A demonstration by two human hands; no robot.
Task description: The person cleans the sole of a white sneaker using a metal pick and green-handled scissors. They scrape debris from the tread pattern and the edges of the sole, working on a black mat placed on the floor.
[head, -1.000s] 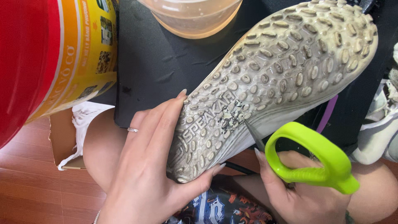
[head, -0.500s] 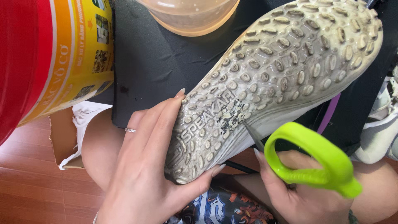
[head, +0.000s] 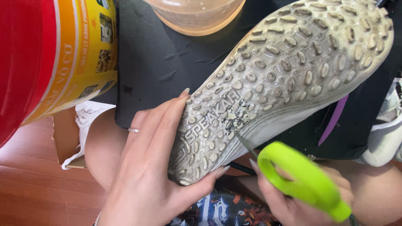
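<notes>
Reddish wooden flooring (head: 29, 192) showed at seven o'clock, beneath the person's lap. Nearest, at six, the left hand (head: 146, 175) curled its fingers and thumb around the heel of a dirty studded shoe (head: 276, 79), sole upward, running from centre toward two o'clock. At five, the right hand (head: 293, 201) was closed through the lime-green handle of scissors (head: 301, 180), whose thin blade tip touched grit packed between the mid-sole studs. A slip of that tip looked capable of nicking the nearby left thumb or gouging the rubber. Farther off lay a black mat (head: 159, 62), a red-and-yellow tub (head: 54, 58) at ten and a translucent bowl (head: 197, 16) at twelve. Most of the blade was hidden, as was the shoe's upper.
</notes>
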